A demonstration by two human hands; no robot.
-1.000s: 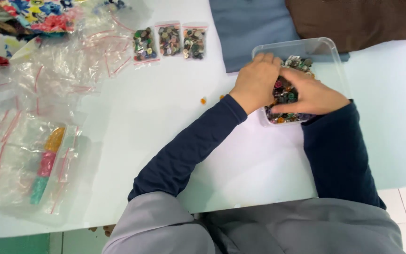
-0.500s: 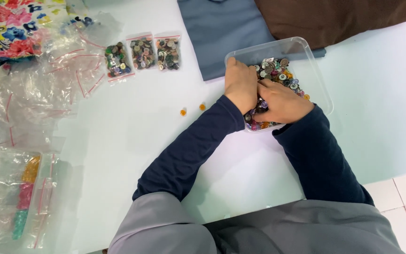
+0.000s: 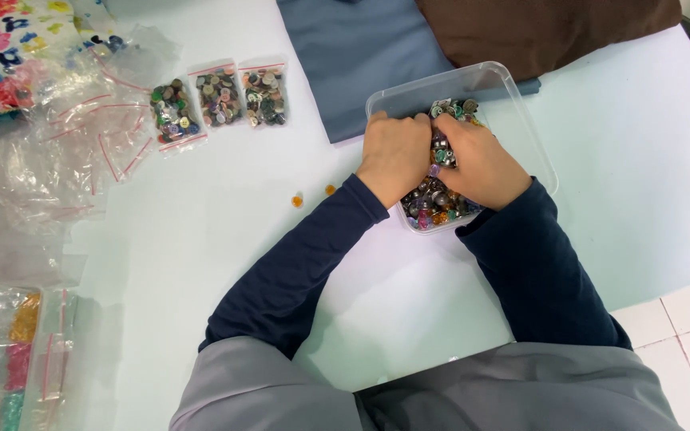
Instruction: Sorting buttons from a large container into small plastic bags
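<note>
Both of my hands are inside a clear plastic tub (image 3: 513,96) filled with mixed coloured buttons (image 3: 434,203). My left hand (image 3: 394,154) rests knuckles-up on the left part of the pile, fingers curled down into the buttons. My right hand (image 3: 479,164) lies beside it, fingers also dug into the pile. The fingertips are hidden among the buttons, so any pinched button is out of sight. Dark blue sleeves cover both forearms.
Three small zip bags of buttons (image 3: 219,97) lie in a row at the upper left. Two loose orange buttons (image 3: 313,196) sit on the white table. Empty zip bags (image 3: 49,160) spread at the left, floral fabric (image 3: 1,48) beyond. Blue cloth (image 3: 361,48) and brown cloth (image 3: 545,28) lie behind the tub.
The view has shifted, so the tub and hands appear lower and more central. Both hands stay in the tub, moving slightly among the buttons.
</note>
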